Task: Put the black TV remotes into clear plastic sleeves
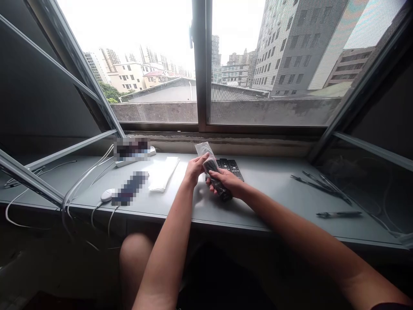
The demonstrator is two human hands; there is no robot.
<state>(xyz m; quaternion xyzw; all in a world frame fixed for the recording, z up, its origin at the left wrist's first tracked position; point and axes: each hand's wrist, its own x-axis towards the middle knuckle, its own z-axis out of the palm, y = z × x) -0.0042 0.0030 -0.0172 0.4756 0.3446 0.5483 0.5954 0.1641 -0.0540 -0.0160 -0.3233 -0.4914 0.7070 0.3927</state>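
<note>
My right hand point(226, 181) is closed round a black remote control point(222, 191) that is partly inside a clear plastic bag point(204, 151). My left hand point(194, 168) pinches the side of the bag near its middle. The bag's open end sticks up above both hands. Both hands hover over the grey windowsill ledge point(267, 185). Behind my right hand lie two more black remotes point(231, 166) flat on the ledge.
A stack of white flat bags point(163, 172) lies left of my hands. Further left are a power strip point(134, 157), white cables point(84, 181) and a white mouse-like device point(107, 194). On the right lie thin dark rods point(319, 183) and a pen point(338, 214).
</note>
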